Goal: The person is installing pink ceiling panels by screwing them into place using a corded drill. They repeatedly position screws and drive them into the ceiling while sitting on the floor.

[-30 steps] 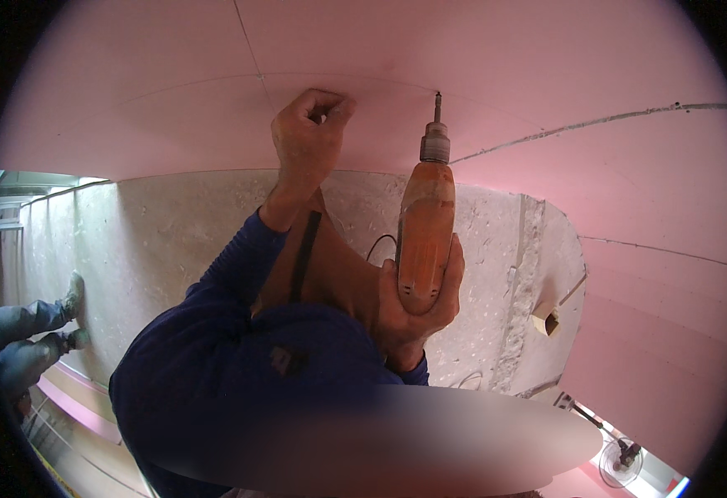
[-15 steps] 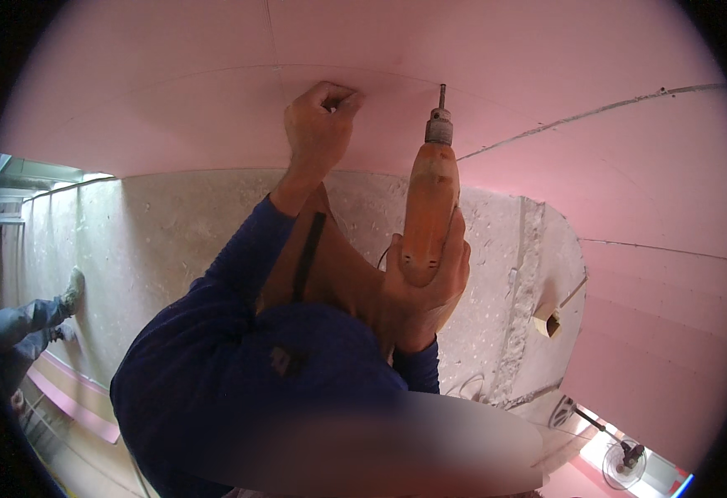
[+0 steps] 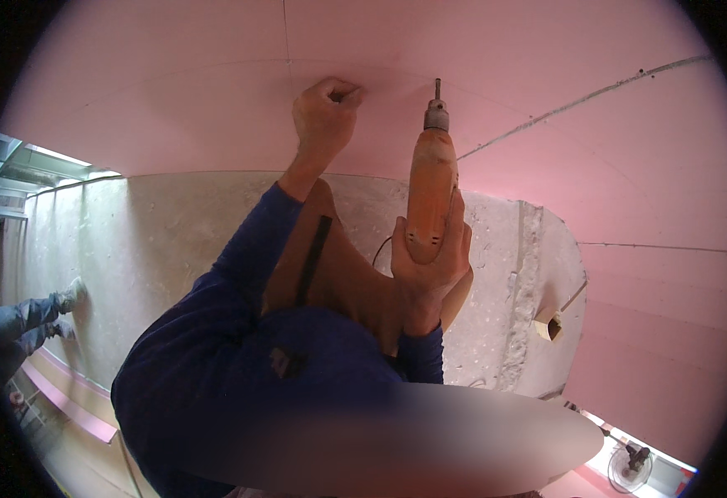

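My right hand (image 3: 431, 278) is wrapped round the rear of an orange power drill (image 3: 432, 183). The drill's metal chuck and short bit point up the picture, toward the pink wall board (image 3: 205, 104). I cannot tell whether the bit tip touches the board. To the left of the drill, my left hand (image 3: 323, 116) is closed in a pinch close to the board. What its fingers hold, if anything, is too small to name. A thin line runs across the board just above both my hand and the bit.
Under me lies a grey concrete floor (image 3: 189, 224), with a rough strip (image 3: 523, 307) along its right part. A small open box (image 3: 549, 325) sits beyond that strip. Another person's legs (image 3: 27, 319) are at the far left. A fan (image 3: 630, 470) stands at lower right.
Both hands have shifted slightly relative to the board's lines, the right one up the picture with the drill. The view has tilted a little. Both hands stay closed.
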Demonstrator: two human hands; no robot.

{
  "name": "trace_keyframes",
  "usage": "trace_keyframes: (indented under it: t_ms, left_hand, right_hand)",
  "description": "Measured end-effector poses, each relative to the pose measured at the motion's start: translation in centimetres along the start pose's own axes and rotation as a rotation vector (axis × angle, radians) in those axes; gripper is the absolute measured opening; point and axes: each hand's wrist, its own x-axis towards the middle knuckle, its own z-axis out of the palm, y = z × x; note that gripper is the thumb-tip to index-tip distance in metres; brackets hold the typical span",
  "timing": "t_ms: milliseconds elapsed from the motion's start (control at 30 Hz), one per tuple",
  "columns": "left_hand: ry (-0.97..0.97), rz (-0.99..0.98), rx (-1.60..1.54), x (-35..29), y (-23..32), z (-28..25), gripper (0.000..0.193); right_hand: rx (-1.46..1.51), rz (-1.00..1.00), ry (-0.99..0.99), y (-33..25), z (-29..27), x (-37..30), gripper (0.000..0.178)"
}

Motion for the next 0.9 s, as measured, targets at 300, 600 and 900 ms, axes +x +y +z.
trace_keyframes:
  t_ms: [300, 600, 900]
  left_hand:
    - [0.012, -0.004, 0.012, 0.0, -0.5, 0.5, 0.021]
    - [0.024, -0.025, 0.039, -0.1, -0.4, 0.5, 0.019]
    - [0.007, -0.006, 0.002, 0.2, -0.9, 0.6, 0.018]
  right_hand:
    - [0.157, -0.017, 0.048, 0.1, 0.3, 0.2, 0.086]
    - [0.041, -0.037, 0.011, 0.4, -0.3, 0.2, 0.083]
    - [-0.487, -0.338, 0.032, 1.6, -0.9, 0.2, 0.078]
